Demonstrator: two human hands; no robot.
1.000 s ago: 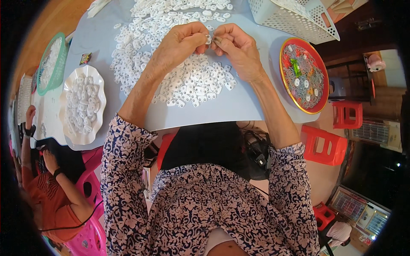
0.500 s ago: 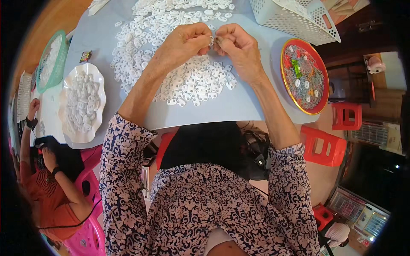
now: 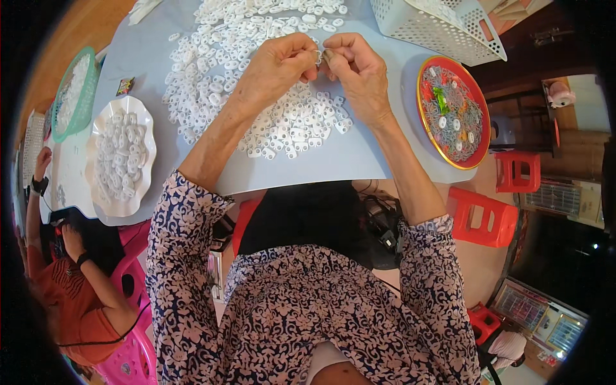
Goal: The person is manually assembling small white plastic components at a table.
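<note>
left hand (image 3: pixel 273 72): pinching a small white piece (image 3: pixel 318 56) above the worktop's middle
right hand (image 3: pixel 360 72): fingertips bunched beside piece; grip can't tell
white pieces (image 3: pixel 292 131): smooth, holed, heaped toward far edge; hands partly block view
worktop (image 3: pixel 295 172): grey-blue, curved near edge
fluted white dish (image 3: pixel 119 208): left edge, oval pieces
red round tray (image 3: pixel 473 82): right edge, grey bits
perforated basket (image 3: pixel 443 42): far right corner
red stool (image 3: pixel 505 226): floor, right

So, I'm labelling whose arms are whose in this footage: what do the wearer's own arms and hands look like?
The left hand and right hand are ungloved, with no watch or bracelet visible. The left sleeve and right sleeve are dark navy with a pale pinkish floral scroll print, leaving much of the forearms bare.
</note>
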